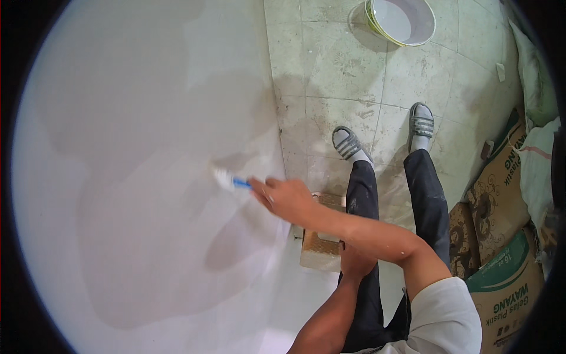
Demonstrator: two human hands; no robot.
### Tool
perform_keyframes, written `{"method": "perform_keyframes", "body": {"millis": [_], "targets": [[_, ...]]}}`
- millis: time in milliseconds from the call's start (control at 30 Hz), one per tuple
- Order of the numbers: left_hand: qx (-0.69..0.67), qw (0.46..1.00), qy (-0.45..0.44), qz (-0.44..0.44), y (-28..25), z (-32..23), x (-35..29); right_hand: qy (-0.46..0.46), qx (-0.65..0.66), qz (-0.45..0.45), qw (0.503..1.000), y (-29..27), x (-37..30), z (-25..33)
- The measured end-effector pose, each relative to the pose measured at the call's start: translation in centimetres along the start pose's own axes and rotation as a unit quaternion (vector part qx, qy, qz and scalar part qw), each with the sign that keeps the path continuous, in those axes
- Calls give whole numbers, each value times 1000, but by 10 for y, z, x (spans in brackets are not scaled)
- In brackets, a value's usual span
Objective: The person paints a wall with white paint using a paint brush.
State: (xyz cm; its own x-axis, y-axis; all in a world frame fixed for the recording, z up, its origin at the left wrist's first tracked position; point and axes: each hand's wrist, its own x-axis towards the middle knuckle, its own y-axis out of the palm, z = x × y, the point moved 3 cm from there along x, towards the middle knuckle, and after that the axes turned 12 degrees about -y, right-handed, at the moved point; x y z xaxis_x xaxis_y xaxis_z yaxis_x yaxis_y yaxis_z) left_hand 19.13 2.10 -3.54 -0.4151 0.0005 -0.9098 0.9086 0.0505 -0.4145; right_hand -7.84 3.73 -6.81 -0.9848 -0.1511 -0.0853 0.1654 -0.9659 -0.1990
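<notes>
My right hand (286, 199) grips a paintbrush (233, 180) with a blue part and pale bristles, slightly blurred. The bristles point at the white wall (147, 177) on my left; whether they touch it I cannot tell. Behind my right forearm, my left hand (356, 259) is low by my leg, its fingers mostly hidden. Beside that hand is a brown and cream box-like object (323, 258), close to the foot of the wall.
A bucket (424, 26) with whitish liquid stands on the dirty tiled floor (339, 68) ahead. Printed brown cardboard boxes (498, 194) and white sacks (539, 159) line the right side. My feet, in grey striped slides (348, 141), are apart on the tiles.
</notes>
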Motion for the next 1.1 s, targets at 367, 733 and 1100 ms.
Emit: {"method": "perform_keyframes", "body": {"millis": [367, 733, 1100], "targets": [[-13, 993, -54, 105, 3, -17, 6, 189, -75, -63, 977, 54, 14, -184], [18, 990, -106, 93, -25, -35, 14, 177, -82, -195, 961, -138, -104, -139], [7, 989, -114, 91, -34, -64, 19, 256, -415, -209, 848, -404, -13, -244]]}}
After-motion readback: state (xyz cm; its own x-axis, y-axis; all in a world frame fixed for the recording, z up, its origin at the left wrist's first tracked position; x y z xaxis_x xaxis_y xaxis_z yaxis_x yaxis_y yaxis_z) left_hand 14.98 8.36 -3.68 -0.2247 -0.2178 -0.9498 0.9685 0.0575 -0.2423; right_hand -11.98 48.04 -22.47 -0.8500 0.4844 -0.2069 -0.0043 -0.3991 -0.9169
